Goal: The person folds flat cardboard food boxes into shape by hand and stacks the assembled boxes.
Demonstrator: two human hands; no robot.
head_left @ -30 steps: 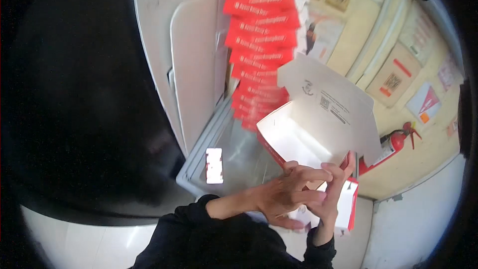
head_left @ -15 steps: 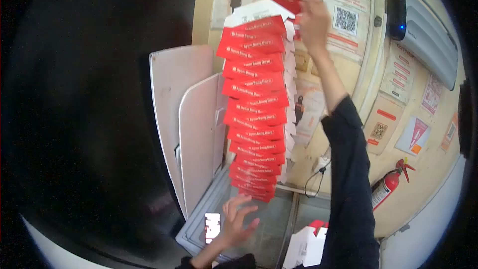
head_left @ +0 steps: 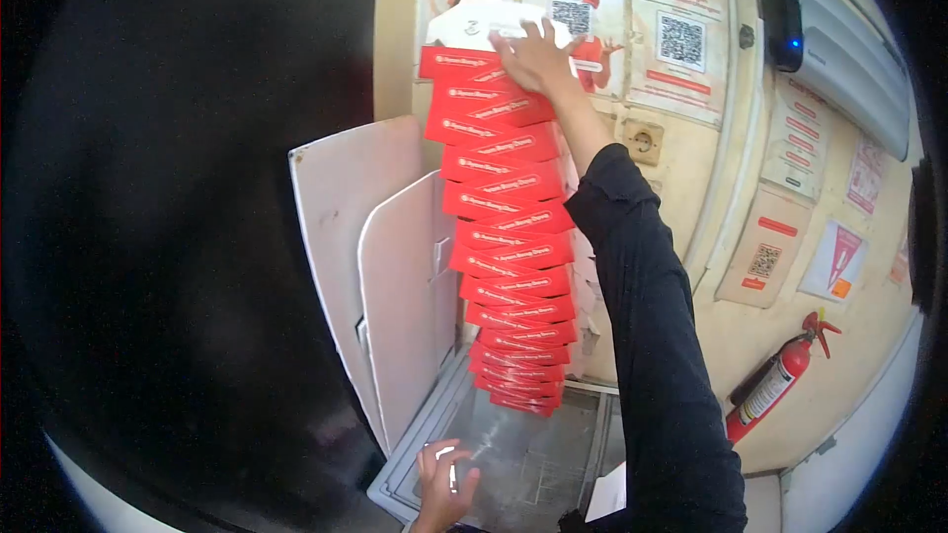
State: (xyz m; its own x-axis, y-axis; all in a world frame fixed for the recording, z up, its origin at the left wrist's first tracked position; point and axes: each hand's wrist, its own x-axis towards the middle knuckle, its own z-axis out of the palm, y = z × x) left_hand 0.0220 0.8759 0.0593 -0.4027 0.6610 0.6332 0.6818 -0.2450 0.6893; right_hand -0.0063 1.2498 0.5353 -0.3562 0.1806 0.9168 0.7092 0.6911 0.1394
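Note:
A tall stack of red and white cardboard food boxes (head_left: 509, 183) with white lettering rises from the glass top of a chest. My right hand (head_left: 538, 57) rests on the topmost box (head_left: 459, 30), its fingers spread over the white upper part. Low in the view, my left hand (head_left: 444, 489) hovers by the foot of the stack, fingers apart and bent, apart from the boxes. Behind those fingers a bright phone screen (head_left: 453, 474) partly shows. Part of a white box (head_left: 607, 495) appears beside my right sleeve.
The glass-topped chest (head_left: 395, 498) has a grey rim. White boards (head_left: 341, 197) lean left of the stack, beside a large black surface (head_left: 197, 237). On the wall are posters (head_left: 676, 49), a socket (head_left: 643, 141) and a grey device (head_left: 849, 69). A fire extinguisher (head_left: 770, 390) is at right.
My right hand has brought a box down onto the top of the stack and spread its fingers. My left hand has lowered, now covering part of the phone. The view has shifted slightly.

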